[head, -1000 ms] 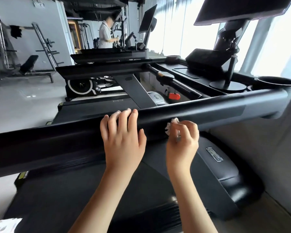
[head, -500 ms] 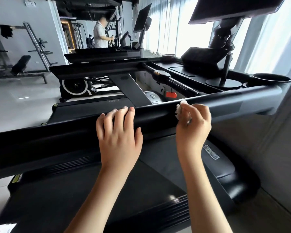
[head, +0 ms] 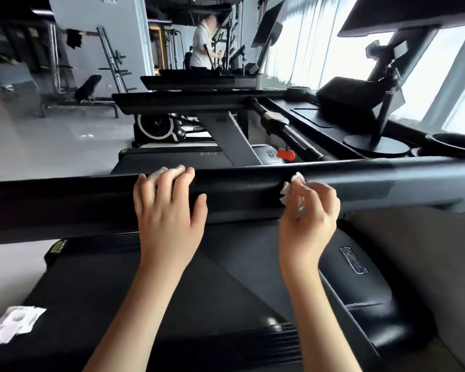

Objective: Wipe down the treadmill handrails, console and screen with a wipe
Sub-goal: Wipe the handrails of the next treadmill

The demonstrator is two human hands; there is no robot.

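Observation:
A thick black handrail [head: 239, 194] runs across the middle of the view. My left hand [head: 167, 210] rests on it, fingers curled over its top edge. My right hand [head: 309, 213] pinches a small crumpled white wipe [head: 289, 187] against the rail's near face, right of the left hand. Beyond the rail lie the console [head: 320, 114] with a tilted black panel and, at the top right, the underside of the screen [head: 403, 14] on its stand.
The treadmill belt [head: 134, 304] lies below my arms, with a white wipe packet [head: 15, 323] at its lower left edge. A cup holder [head: 454, 145] sits at the right. A red safety clip [head: 285, 154] hangs behind the rail. A person stands on a far machine [head: 202, 47].
My right hand with the wipe has slid back left and slightly down along the rail after moving right half a second ago. The left hand stays on the rail.

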